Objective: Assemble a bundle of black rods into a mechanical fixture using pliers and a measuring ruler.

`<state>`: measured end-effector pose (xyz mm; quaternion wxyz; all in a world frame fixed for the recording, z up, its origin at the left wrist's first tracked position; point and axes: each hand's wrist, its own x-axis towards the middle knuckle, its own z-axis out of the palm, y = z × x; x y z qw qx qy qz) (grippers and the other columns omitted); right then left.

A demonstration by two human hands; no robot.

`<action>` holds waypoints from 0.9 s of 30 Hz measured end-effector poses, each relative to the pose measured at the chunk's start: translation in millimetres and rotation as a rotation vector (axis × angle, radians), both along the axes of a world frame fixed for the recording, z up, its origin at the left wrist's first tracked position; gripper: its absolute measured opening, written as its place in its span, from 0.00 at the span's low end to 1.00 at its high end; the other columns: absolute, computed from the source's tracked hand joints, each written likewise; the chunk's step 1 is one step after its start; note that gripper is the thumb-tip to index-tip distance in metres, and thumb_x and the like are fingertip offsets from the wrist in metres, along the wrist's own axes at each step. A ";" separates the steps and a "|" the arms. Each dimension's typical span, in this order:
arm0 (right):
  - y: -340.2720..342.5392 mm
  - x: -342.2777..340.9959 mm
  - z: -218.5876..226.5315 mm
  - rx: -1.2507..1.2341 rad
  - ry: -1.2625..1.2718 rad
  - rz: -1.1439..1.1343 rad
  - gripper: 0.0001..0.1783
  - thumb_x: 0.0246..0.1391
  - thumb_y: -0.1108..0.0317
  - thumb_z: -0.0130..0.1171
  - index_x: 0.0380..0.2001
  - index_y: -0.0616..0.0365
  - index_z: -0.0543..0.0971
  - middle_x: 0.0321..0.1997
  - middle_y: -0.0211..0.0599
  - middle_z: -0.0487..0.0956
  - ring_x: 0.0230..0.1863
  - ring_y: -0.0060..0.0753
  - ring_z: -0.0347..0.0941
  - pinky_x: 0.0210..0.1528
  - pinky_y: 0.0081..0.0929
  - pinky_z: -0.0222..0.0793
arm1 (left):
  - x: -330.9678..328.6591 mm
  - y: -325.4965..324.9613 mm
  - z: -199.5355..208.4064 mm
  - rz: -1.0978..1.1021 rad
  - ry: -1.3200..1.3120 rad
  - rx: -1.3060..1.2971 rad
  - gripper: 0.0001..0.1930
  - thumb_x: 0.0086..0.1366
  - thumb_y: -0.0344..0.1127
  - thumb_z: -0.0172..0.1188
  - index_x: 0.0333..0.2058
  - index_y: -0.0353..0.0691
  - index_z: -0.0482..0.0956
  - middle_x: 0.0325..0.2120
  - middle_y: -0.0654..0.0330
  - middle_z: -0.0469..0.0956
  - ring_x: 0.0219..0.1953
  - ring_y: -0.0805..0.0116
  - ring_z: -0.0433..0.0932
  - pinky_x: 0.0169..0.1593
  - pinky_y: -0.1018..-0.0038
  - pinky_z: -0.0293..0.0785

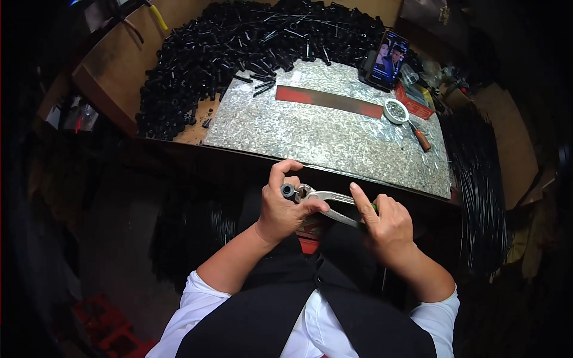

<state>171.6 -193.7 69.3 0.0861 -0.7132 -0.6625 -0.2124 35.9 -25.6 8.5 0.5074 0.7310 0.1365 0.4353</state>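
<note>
My left hand is closed round a small black tubular part, with its open round end showing. In my right hand are metal pliers, gripped by the handles, with a bit of green showing on one handle. The pliers' jaws are right beside the black part, close to my left thumb and fingers; whether they clamp it I cannot tell. Both hands are above my lap, just before the front edge of the stone-patterned tabletop. My right index finger is stretched along the pliers.
A large heap of black parts covers the back and left. On the tabletop lie a red-and-brown strip, a white bowl of small metal pieces and a screwdriver. Behind them stands a phone. Long black cables hang at the right.
</note>
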 end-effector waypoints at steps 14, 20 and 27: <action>-3.4 1.2 -2.4 -0.081 0.161 -0.015 0.37 0.38 0.78 0.59 0.58 0.53 0.69 0.22 0.34 0.63 0.22 0.33 0.63 0.23 0.31 0.61 | 4.5 5.6 -6.6 -0.068 -0.014 -0.090 0.37 0.44 0.44 0.76 0.44 0.35 0.62 0.11 0.68 0.64 0.16 0.85 0.61 0.20 0.84 0.55; -2.5 3.4 18.8 -0.031 0.184 0.037 0.37 0.40 0.74 0.64 0.58 0.48 0.70 0.27 0.37 0.66 0.27 0.36 0.64 0.29 0.31 0.60 | 1.3 10.6 0.1 -0.144 0.032 -0.160 0.38 0.42 0.45 0.77 0.45 0.36 0.63 0.10 0.73 0.62 0.15 0.87 0.58 0.20 0.86 0.51; -14.4 5.2 19.1 -0.102 0.169 0.058 0.34 0.39 0.76 0.62 0.55 0.46 0.74 0.21 0.33 0.63 0.20 0.31 0.63 0.20 0.27 0.60 | -1.9 12.3 3.5 -0.269 0.073 -0.152 0.37 0.38 0.40 0.79 0.44 0.37 0.65 0.10 0.75 0.59 0.15 0.89 0.55 0.20 0.86 0.49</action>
